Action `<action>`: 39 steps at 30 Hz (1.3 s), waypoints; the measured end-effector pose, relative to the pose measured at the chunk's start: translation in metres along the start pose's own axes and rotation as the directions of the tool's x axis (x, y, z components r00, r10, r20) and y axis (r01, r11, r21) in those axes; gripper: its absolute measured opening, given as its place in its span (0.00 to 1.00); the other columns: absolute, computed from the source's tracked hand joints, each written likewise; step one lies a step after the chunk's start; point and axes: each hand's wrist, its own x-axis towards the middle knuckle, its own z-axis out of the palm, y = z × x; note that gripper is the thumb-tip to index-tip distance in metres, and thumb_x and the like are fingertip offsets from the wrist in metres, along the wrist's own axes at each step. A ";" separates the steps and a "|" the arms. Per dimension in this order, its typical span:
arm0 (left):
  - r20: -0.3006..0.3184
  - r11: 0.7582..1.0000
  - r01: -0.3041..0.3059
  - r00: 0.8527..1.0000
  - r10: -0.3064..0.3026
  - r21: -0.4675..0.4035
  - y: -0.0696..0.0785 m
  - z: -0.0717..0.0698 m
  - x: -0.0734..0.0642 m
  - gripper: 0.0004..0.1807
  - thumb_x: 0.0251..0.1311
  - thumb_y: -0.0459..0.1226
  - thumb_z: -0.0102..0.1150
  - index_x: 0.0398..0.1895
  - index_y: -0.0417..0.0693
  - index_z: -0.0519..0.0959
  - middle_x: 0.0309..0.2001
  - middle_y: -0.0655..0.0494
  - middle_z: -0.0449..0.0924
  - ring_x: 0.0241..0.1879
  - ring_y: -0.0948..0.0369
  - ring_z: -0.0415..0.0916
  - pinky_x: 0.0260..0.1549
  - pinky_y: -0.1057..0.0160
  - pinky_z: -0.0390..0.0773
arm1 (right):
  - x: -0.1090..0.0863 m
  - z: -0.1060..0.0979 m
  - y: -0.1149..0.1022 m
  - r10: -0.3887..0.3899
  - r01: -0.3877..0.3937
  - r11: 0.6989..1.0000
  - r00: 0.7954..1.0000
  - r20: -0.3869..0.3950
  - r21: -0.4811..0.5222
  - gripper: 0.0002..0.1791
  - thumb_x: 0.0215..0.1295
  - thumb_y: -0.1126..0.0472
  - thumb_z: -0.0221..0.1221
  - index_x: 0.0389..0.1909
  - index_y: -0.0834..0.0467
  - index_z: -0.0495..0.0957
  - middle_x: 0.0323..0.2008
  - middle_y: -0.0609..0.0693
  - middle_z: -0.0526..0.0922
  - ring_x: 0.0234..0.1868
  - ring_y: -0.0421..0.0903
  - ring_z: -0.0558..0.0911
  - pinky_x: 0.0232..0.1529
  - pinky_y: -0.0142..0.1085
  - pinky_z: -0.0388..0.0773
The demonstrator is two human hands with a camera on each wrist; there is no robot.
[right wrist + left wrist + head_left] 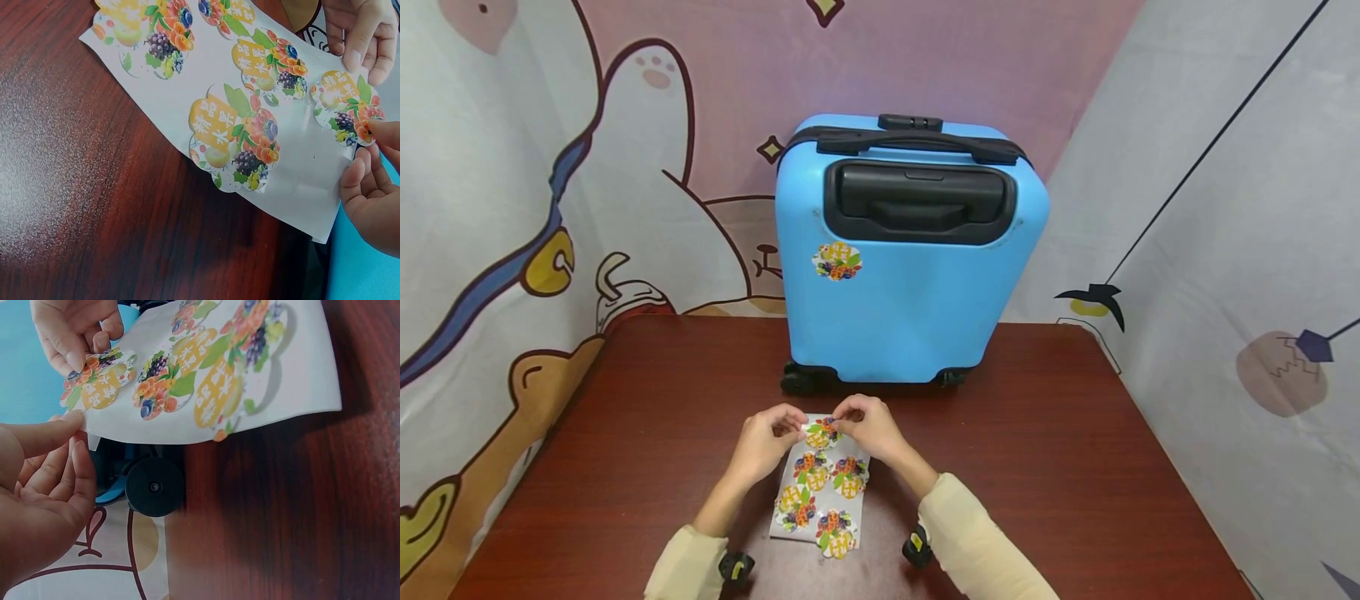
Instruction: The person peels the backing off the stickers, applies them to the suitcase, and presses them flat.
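A white sheet of fruit stickers (826, 502) lies in front of me, its far end lifted off the table. My left hand (758, 446) pinches the sheet's far left corner between thumb and finger; the left wrist view shows the thumb on top. At that end, the right hand (874, 429) pinches the outer edge of a fruit sticker (344, 103) with thumb and fingertips. Whether that edge has come off the backing, I cannot tell. Several other stickers (234, 137) with yellow lettering and printed fruit are on the sheet. One near sticker (837, 533) overhangs the near edge.
Beyond the hands, a light blue suitcase (895, 308) with black handles and wheels stands upright on the dark red-brown table (1045, 467). One fruit sticker (837, 261) is on its front, at upper left. Cartoon-printed cloth (715, 108) hangs behind and at the sides.
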 end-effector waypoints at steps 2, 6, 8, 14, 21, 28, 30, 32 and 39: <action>-0.001 1.000 -0.006 1.000 0.006 0.003 -0.001 0.000 0.000 0.08 0.47 0.25 0.64 0.29 0.44 0.79 0.26 0.57 0.78 0.28 0.61 0.75 0.29 0.65 0.75 | 0.000 0.000 0.001 -0.002 0.002 1.000 1.000 0.000 0.002 0.03 0.53 0.72 0.62 0.26 0.62 0.79 0.26 0.48 0.77 0.26 0.40 0.74 0.25 0.30 0.72; -0.010 1.000 -0.023 1.000 0.023 0.009 -0.002 0.000 0.001 0.08 0.47 0.24 0.64 0.29 0.44 0.79 0.26 0.57 0.78 0.29 0.61 0.75 0.30 0.63 0.75 | 0.000 0.001 0.001 -0.002 0.002 1.000 1.000 0.002 0.013 0.01 0.53 0.70 0.62 0.26 0.63 0.79 0.26 0.49 0.78 0.26 0.41 0.74 0.25 0.30 0.72; -0.015 1.000 -0.027 1.000 0.027 0.009 -0.003 0.000 0.001 0.09 0.47 0.24 0.64 0.29 0.44 0.79 0.26 0.57 0.78 0.29 0.61 0.75 0.31 0.63 0.75 | 0.000 0.001 0.000 0.000 0.000 1.000 1.000 0.004 0.024 0.01 0.53 0.71 0.62 0.26 0.63 0.79 0.26 0.50 0.78 0.26 0.41 0.74 0.25 0.30 0.72; -0.024 0.999 -0.046 0.999 0.046 0.015 -0.005 -0.002 0.002 0.08 0.47 0.24 0.64 0.30 0.43 0.79 0.27 0.54 0.79 0.30 0.59 0.76 0.32 0.61 0.75 | 0.000 0.002 0.002 0.012 -0.013 0.999 1.000 0.007 0.051 0.02 0.52 0.71 0.63 0.27 0.63 0.80 0.26 0.50 0.79 0.25 0.40 0.75 0.25 0.30 0.72; -0.030 0.999 -0.046 0.998 0.046 0.025 -0.007 -0.003 0.002 0.07 0.48 0.26 0.64 0.30 0.43 0.79 0.28 0.52 0.80 0.31 0.59 0.77 0.32 0.60 0.75 | -0.001 0.002 0.001 0.012 -0.014 0.997 1.000 0.023 0.075 0.04 0.53 0.72 0.62 0.25 0.61 0.80 0.26 0.49 0.78 0.25 0.39 0.74 0.25 0.30 0.73; -0.071 0.998 -0.053 0.996 0.056 0.043 -0.015 -0.006 0.003 0.09 0.46 0.23 0.64 0.30 0.42 0.79 0.28 0.53 0.80 0.30 0.57 0.77 0.32 0.60 0.76 | -0.002 0.000 0.002 0.029 -0.032 0.996 0.999 0.027 0.082 0.02 0.54 0.70 0.62 0.26 0.61 0.80 0.26 0.49 0.79 0.24 0.40 0.74 0.25 0.31 0.72; -0.082 0.998 -0.030 0.996 0.034 0.048 -0.018 -0.007 0.004 0.09 0.46 0.23 0.63 0.30 0.41 0.79 0.28 0.53 0.80 0.30 0.57 0.77 0.32 0.60 0.76 | -0.002 -0.002 0.003 0.034 -0.036 0.996 0.999 0.028 0.079 0.01 0.53 0.70 0.62 0.27 0.62 0.80 0.27 0.49 0.79 0.24 0.39 0.74 0.25 0.31 0.72; -0.092 0.999 -0.002 0.996 0.007 0.054 -0.020 -0.008 0.005 0.09 0.46 0.23 0.63 0.30 0.41 0.80 0.28 0.52 0.80 0.31 0.57 0.77 0.32 0.60 0.76 | -0.002 -0.003 0.003 0.043 -0.045 0.996 0.999 0.028 0.074 0.01 0.53 0.69 0.63 0.27 0.62 0.80 0.28 0.50 0.80 0.24 0.39 0.74 0.25 0.31 0.72; -0.146 0.994 0.070 0.988 -0.058 0.083 -0.032 -0.013 0.007 0.08 0.45 0.22 0.62 0.30 0.39 0.80 0.27 0.49 0.80 0.29 0.55 0.78 0.31 0.59 0.76 | -0.002 -0.006 0.007 0.062 -0.064 0.994 0.998 0.018 0.090 0.02 0.55 0.70 0.61 0.26 0.61 0.79 0.31 0.54 0.80 0.26 0.44 0.77 0.26 0.32 0.74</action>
